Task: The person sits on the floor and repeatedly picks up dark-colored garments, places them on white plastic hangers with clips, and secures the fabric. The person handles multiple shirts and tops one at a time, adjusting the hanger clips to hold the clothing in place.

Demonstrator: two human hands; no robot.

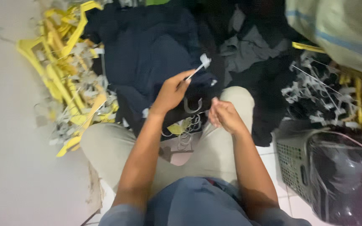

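White plastic clip stick [198, 68] slanting up-right over dark clothes pile [156, 54] | left hand [171, 93] pinching its lower end | right hand [224, 116] curling closed, holding nothing visible, right of the stick

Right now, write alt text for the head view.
A seated person's left hand lifts a thin white clip piece over dark clothes; the right hand is closed near the knee. Yellow hangers are heaped at left, a basket at right.

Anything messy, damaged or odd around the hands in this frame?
Mostly clutter: yellow hangers lie tangled in a heap on the floor, and dark clothes are piled unfolded. The left hand holds a thin white stick. No damage visible.
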